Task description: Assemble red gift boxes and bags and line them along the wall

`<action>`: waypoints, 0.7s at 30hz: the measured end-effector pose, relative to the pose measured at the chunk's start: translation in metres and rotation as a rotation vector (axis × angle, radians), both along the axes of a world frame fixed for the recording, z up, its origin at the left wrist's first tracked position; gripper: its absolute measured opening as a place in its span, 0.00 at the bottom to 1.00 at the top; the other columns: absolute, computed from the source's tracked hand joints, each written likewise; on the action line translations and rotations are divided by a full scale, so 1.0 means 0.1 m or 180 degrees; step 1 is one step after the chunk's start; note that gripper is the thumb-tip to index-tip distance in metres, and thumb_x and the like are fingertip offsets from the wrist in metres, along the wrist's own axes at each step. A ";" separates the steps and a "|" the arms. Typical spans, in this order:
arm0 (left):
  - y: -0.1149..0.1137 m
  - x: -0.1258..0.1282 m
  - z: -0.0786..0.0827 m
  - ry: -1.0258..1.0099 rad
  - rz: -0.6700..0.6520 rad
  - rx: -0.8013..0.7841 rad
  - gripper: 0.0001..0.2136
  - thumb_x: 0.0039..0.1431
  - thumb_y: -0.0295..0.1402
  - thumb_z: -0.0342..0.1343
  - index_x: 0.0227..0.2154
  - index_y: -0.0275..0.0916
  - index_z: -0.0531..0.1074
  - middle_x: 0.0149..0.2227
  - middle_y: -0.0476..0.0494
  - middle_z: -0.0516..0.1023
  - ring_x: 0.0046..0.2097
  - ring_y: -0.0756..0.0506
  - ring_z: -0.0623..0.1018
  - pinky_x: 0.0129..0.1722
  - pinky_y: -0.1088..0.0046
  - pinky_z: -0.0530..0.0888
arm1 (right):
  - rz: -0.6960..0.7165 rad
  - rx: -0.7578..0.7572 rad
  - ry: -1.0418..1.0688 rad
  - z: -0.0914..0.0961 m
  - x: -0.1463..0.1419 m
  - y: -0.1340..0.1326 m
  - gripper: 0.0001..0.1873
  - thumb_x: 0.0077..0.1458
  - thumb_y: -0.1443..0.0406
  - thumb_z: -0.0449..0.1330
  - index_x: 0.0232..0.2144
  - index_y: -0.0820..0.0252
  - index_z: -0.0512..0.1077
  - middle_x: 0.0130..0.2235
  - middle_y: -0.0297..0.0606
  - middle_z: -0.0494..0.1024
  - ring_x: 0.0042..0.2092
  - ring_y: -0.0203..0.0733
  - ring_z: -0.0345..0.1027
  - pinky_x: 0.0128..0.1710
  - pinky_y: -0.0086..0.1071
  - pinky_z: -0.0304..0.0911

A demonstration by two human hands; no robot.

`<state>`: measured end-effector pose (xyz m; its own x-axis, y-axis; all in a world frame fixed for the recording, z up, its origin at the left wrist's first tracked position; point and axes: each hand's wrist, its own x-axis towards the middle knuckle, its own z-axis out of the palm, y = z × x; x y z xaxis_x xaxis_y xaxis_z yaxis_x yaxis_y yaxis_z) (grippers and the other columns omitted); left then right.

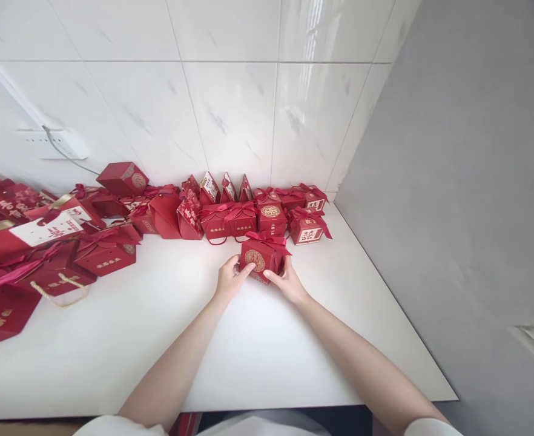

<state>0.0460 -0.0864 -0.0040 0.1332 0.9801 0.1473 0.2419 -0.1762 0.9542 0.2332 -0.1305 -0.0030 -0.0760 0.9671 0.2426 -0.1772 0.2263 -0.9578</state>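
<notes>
A red gift box with a gold round emblem and a red ribbon bow on top is between my two hands, in front of the rows of other boxes. My left hand grips its left side, thumb across the front face. On the right side my right hand holds it, thumb at the lower front and fingers hidden behind. Just behind stand more red boxes: one with a gold oval label, one with a white label, and a pair with bows.
Many red boxes and bags are heaped at the left, among them a bag with a rope handle. Small triangular boxes line the tiled wall. A grey panel bounds the white table on the right. A cable runs from a socket.
</notes>
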 end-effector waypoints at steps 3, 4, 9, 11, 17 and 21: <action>-0.06 0.05 0.00 -0.0008 0.0252 0.0056 0.19 0.54 0.45 0.61 0.44 0.37 0.73 0.44 0.38 0.78 0.44 0.41 0.78 0.44 0.64 0.75 | -0.0188 -0.0113 -0.0228 -0.01 0.00 0.11 0.46 0.48 0.51 0.68 0.63 0.56 0.52 0.63 0.48 0.64 0.63 0.50 0.59 0.63 0.47 0.55; -0.11 0.05 0.02 -0.0020 0.0378 0.0104 0.21 0.54 0.44 0.61 0.47 0.38 0.71 0.49 0.37 0.76 0.48 0.41 0.77 0.46 0.64 0.74 | -0.0230 -0.0143 -0.0313 -0.03 0.01 0.15 0.44 0.47 0.51 0.68 0.60 0.57 0.55 0.61 0.48 0.66 0.62 0.51 0.61 0.63 0.48 0.55; -0.76 -0.22 0.44 0.0241 0.0776 0.0549 0.17 0.58 0.39 0.58 0.50 0.43 0.70 0.54 0.38 0.71 0.55 0.41 0.73 0.51 0.62 0.73 | -0.0196 -0.0087 -0.0401 -0.15 0.07 0.20 0.39 0.47 0.48 0.67 0.55 0.58 0.60 0.59 0.50 0.69 0.60 0.52 0.63 0.62 0.47 0.56; -1.24 -0.42 0.69 0.0438 0.0732 0.0674 0.10 0.61 0.38 0.55 0.43 0.43 0.75 0.49 0.41 0.75 0.52 0.42 0.75 0.49 0.65 0.74 | 0.0002 -0.0009 -0.0373 -0.19 0.10 0.14 0.39 0.48 0.50 0.67 0.57 0.57 0.59 0.59 0.50 0.68 0.60 0.52 0.63 0.62 0.48 0.56; -2.64 -1.40 1.21 0.1850 0.1599 -0.0068 0.13 0.56 0.49 0.56 0.34 0.49 0.79 0.37 0.50 0.81 0.39 0.41 0.79 0.41 0.67 0.75 | 0.0052 0.0076 -0.0353 -0.29 0.20 0.08 0.37 0.48 0.53 0.68 0.57 0.56 0.61 0.59 0.50 0.69 0.60 0.52 0.64 0.61 0.48 0.59; -3.02 -2.48 1.25 0.3000 0.2734 -0.1289 0.23 0.48 0.63 0.51 0.36 0.55 0.77 0.36 0.64 0.81 0.36 0.44 0.78 0.44 0.64 0.72 | -0.0109 0.0052 -0.0417 -0.31 0.22 0.10 0.35 0.48 0.54 0.69 0.56 0.57 0.62 0.58 0.50 0.70 0.59 0.52 0.65 0.60 0.49 0.59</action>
